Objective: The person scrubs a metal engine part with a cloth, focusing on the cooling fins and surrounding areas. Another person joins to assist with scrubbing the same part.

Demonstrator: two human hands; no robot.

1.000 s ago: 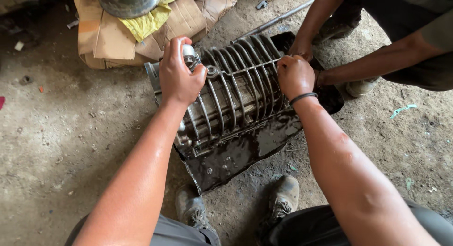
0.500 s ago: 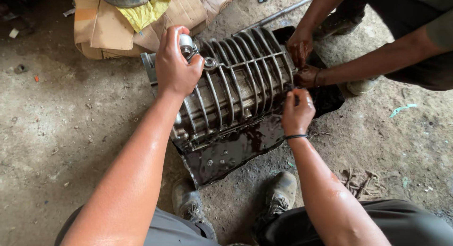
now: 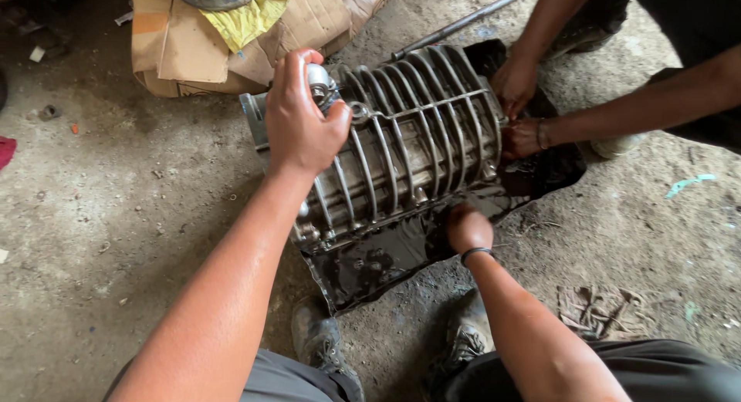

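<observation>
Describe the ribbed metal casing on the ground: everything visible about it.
The casing is grey, dirty cast metal with parallel curved ribs across its top and a bolted flange along its edges. It lies tilted on an oily black sheet on the dirt floor. The left hand grips a shiny cylindrical part at its near end, the right hand reaches its lower edge, and another person's hands touch the far end.

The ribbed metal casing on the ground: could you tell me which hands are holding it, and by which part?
The left hand grips a short metal stub at the ribbed metal casing's far end. The right hand is at its near lower edge; its grip is hidden.
</observation>
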